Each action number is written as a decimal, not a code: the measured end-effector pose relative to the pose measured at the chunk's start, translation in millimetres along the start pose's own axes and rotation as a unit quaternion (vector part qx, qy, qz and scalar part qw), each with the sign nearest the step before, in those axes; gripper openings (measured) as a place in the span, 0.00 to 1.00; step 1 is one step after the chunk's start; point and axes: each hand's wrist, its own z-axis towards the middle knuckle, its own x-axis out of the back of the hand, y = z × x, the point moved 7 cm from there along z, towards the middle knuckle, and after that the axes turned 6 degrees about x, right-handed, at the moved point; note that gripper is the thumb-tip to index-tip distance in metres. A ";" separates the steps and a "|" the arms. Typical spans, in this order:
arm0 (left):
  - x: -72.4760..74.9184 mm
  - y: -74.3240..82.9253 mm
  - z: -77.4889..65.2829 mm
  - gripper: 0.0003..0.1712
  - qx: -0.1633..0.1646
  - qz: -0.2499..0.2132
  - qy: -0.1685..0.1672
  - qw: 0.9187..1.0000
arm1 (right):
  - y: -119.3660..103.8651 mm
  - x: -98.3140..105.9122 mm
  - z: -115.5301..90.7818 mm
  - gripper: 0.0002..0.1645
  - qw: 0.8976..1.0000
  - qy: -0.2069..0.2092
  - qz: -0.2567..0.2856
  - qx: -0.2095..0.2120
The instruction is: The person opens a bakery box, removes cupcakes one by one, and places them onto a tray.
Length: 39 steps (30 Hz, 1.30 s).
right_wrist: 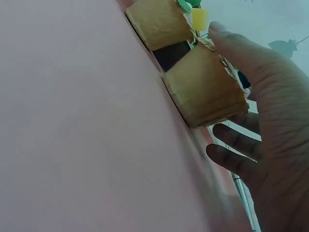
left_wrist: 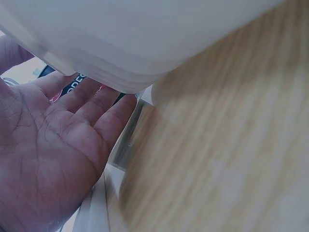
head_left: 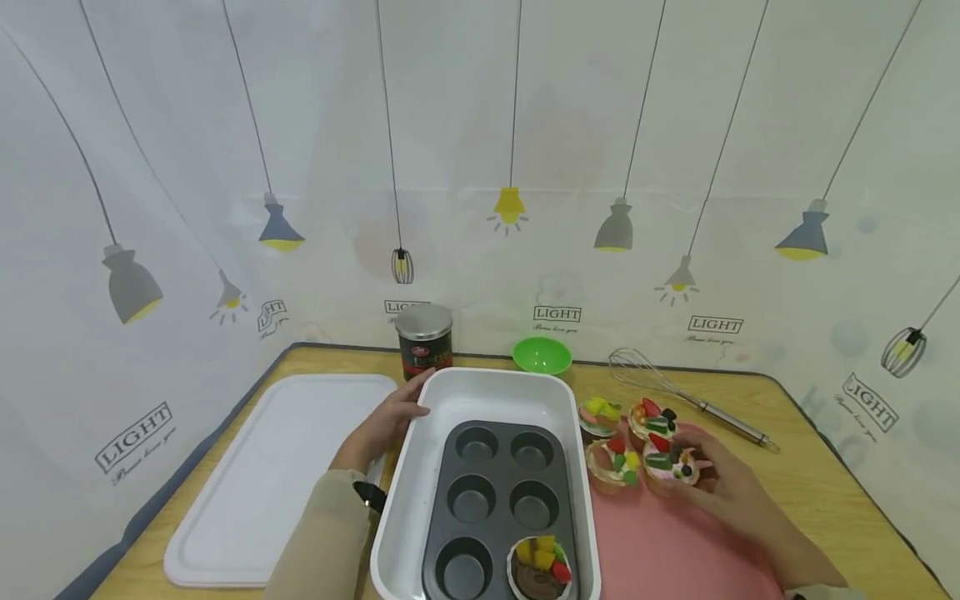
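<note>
A white rectangular pan (head_left: pixel 405 500) holds a dark six-cup muffin tin (head_left: pixel 502 471). One cupcake with a brown top and fruit (head_left: pixel 538 568) sits in its near right cup. My left hand (head_left: pixel 386 423) rests at the pan's left rim, palm spread and fingers nearly straight along it; the rim hides the fingertips in the left wrist view. On the right, my right hand (head_left: pixel 723 487) holds a fruit-topped cupcake (right_wrist: pixel 207 87) at the pink mat, its thumb at the rim and fingers behind. Beside it stand several more cupcakes (head_left: pixel 611 465) with fruit toppings.
A white board (head_left: pixel 277 483) lies on the left of the wooden table. At the back stand a dark coffee tin (head_left: pixel 425 342) and a green bowl (head_left: pixel 542 356). A whisk (head_left: pixel 697 404) lies back right, behind the pink mat (head_left: pixel 667 550).
</note>
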 end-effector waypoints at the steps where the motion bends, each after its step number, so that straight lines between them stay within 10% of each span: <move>1: -0.6 0.1 0.3 0.46 -0.002 0.002 -0.002 1.000 | -1.1 3.0 0.4 0.41 1.000 0.005 -0.014 0.008; 10: -4.0 -1.1 0.5 0.46 0.005 0.008 0.014 1.000 | -65.4 25.5 20.4 0.38 0.983 0.058 -0.130 0.115; 15: -3.3 -0.6 -1.5 0.46 0.007 0.010 0.018 1.000 | -138.8 -25.4 35.8 0.38 0.976 -0.051 -0.033 0.209; 20: -2.1 -0.7 -0.6 0.46 0.006 0.007 0.020 1.000 | -172.1 -95.5 30.6 0.37 0.949 -0.265 0.009 0.169; 24: -2.8 -1.6 1.6 0.46 0.003 0.000 0.011 1.000 | -179.4 -129.2 24.1 0.35 0.922 -0.360 0.013 0.144; 39: 0.6 1.0 0.6 0.47 -0.002 0.002 0.000 1.000 | -186.2 -140.1 21.6 0.32 0.918 -0.378 0.060 0.109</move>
